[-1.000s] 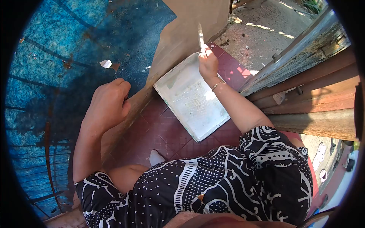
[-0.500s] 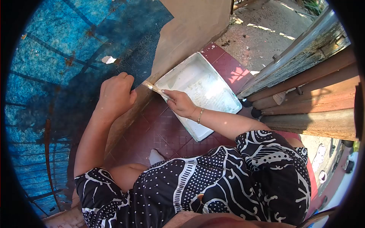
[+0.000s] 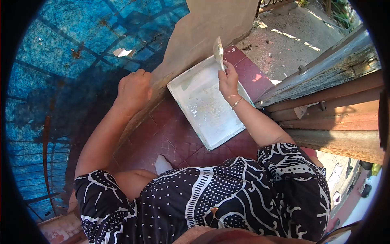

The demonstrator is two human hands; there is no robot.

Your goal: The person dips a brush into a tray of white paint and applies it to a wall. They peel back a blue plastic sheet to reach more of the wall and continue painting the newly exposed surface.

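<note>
My right hand (image 3: 228, 83) grips the handle of a scraper (image 3: 219, 52) with a flat, whitish blade, smeared in places. The blade points up and away from me, over the far end of a white tray (image 3: 203, 140). My left hand (image 3: 136, 89) is closed, knuckles toward me, close to the ragged edge of the blue wall covering (image 3: 73, 36). Whatever its fingers may hold is hidden. Bare beige wall (image 3: 203, 28) shows beside that edge. Whitish residue marks the tray's bottom.
Dark red floor tiles (image 3: 162, 130) lie under the tray, and my foot (image 3: 162, 164) shows near its close end. Weathered wooden boards (image 3: 337, 118) stand on the right. Rough concrete ground (image 3: 280, 40) lies beyond the tiles. A small whitish torn spot (image 3: 122, 52) marks the blue covering.
My right hand has swung away from the wall's edge, up and right over the tray, and the scraper now points upward. My left hand has shifted slightly right, still closed.
</note>
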